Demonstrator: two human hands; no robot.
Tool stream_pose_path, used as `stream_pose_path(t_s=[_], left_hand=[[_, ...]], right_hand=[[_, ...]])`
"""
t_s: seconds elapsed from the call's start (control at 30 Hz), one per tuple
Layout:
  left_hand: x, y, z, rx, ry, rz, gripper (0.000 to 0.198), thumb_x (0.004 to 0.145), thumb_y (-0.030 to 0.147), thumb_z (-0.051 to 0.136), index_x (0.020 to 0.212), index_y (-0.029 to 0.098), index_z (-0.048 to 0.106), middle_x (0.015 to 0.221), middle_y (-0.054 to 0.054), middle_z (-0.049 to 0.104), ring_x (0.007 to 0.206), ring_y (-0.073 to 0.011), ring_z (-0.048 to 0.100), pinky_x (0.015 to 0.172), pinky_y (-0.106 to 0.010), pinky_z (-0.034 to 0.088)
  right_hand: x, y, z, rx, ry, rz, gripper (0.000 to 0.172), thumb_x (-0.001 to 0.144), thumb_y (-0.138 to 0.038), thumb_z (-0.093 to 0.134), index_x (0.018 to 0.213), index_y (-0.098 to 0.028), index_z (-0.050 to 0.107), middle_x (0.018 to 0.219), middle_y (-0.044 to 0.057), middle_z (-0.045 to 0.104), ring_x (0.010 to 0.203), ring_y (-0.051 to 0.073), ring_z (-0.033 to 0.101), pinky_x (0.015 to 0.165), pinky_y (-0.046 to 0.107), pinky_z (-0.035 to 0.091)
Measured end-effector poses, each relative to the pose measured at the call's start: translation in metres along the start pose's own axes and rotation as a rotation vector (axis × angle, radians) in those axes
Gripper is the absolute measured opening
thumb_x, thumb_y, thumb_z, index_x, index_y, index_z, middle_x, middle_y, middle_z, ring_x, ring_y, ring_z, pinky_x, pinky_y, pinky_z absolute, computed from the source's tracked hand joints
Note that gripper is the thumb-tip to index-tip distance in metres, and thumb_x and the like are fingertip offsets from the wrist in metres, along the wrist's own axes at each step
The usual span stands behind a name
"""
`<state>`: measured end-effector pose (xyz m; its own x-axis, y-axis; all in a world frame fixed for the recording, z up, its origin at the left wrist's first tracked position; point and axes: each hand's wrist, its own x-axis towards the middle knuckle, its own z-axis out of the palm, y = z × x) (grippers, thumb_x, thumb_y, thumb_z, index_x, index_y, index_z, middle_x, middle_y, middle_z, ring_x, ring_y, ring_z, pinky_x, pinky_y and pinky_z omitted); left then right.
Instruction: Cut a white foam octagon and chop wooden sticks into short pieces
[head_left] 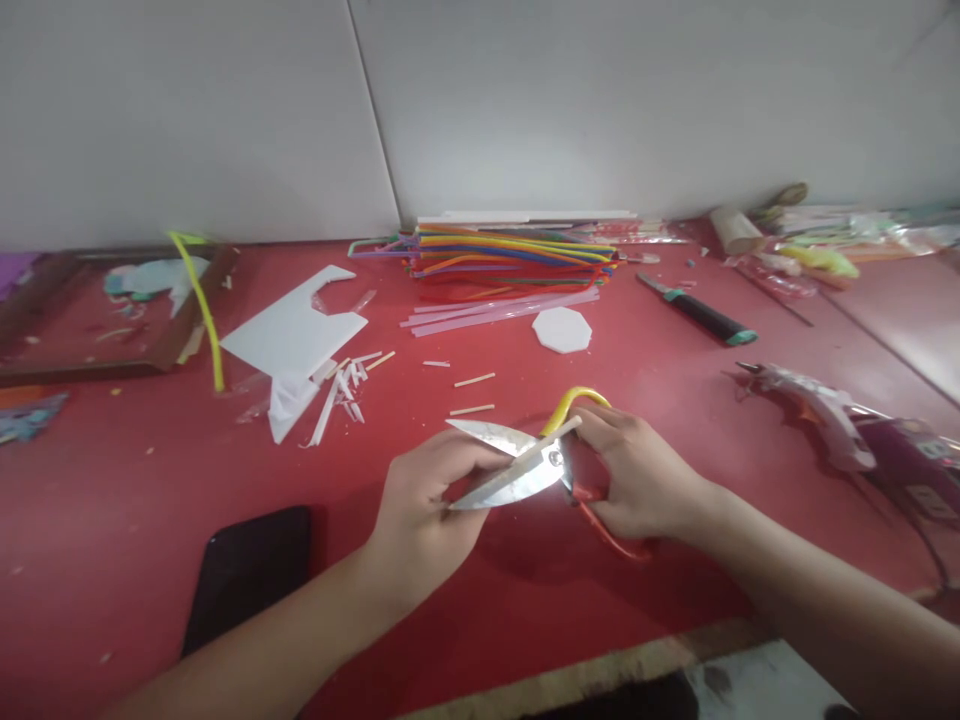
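Observation:
My right hand (645, 470) grips the scissors (517, 485), which have one yellow and one red handle; their blades stand apart and point left. A thin pale wooden stick (551, 438) lies between the blades, near the pivot. My left hand (431, 495) pinches the stick's other end, partly hidden behind the lower blade. Beyond the scissors, two short cut stick pieces (472, 409) rest on the red table (420, 640). A white octagonal piece (562, 330) lies flat farther back.
Left stand a black phone (251, 570), white scraps (346, 390), a cut white sheet (292, 325) and a shallow brown tray (90, 372). Colourful pipe cleaners (517, 255) lie at the back. To the right are a utility knife (705, 315) and a glue gun (817, 405).

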<state>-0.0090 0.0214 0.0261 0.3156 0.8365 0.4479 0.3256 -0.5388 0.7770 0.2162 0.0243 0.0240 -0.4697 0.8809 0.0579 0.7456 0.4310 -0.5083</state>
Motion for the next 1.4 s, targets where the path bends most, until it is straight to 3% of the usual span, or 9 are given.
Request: stream_pose_path(t_s=[0.33,0.57,0.9,1.3,1.4], left_hand=[[-0.0013,-0.0012,0.0007,0.009,0.018,-0.041,0.018,0.075,0.003,0.063,0.077,0.021,0.068,0.068,0.001,0.071,0.057,-0.0111,0.064,0.053,-0.019,0.052],[0.0022,-0.0011,0.0008,0.025,0.019,-0.018,0.018,0.077,0.005,0.06,0.079,0.02,0.07,0.068,0.001,0.073,0.054,-0.0107,0.065,0.052,-0.018,0.053],[-0.0001,-0.0019,0.0003,0.067,0.001,0.039,0.018,0.078,0.004,0.058,0.08,0.019,0.068,0.068,0.001,0.072,0.054,-0.0105,0.064,0.053,-0.018,0.052],[-0.0008,-0.0039,0.0043,0.088,0.06,0.074,0.019,0.079,0.005,0.057,0.082,0.02,0.068,0.074,0.0,0.074,0.061,-0.0123,0.068,0.055,-0.019,0.054],[-0.0016,-0.0044,0.0044,0.097,0.05,0.046,0.018,0.079,0.006,0.057,0.083,0.019,0.068,0.075,-0.001,0.074,0.06,-0.0124,0.068,0.055,-0.019,0.055]], right_hand=[[0.0006,-0.0019,-0.0006,-0.048,-0.026,0.05,0.019,0.061,-0.022,0.054,0.074,-0.023,0.04,0.071,0.003,0.054,0.062,0.018,0.049,0.056,0.031,0.04],[0.0015,-0.0025,-0.0001,-0.033,0.022,-0.008,0.025,0.064,-0.018,0.054,0.087,-0.021,0.046,0.085,0.007,0.058,0.078,0.023,0.054,0.068,0.037,0.046],[0.0018,-0.0024,0.0016,-0.051,0.046,-0.028,0.029,0.063,-0.019,0.054,0.092,-0.019,0.048,0.09,0.011,0.06,0.084,0.026,0.055,0.074,0.041,0.048],[-0.0003,-0.0028,0.0028,-0.104,0.015,0.05,0.021,0.062,-0.022,0.056,0.081,-0.022,0.047,0.076,0.006,0.059,0.07,0.022,0.057,0.06,0.033,0.045],[0.0003,-0.0044,0.0017,-0.073,-0.023,0.093,0.021,0.063,-0.024,0.056,0.082,-0.022,0.048,0.081,0.008,0.062,0.072,0.023,0.059,0.062,0.034,0.046]])
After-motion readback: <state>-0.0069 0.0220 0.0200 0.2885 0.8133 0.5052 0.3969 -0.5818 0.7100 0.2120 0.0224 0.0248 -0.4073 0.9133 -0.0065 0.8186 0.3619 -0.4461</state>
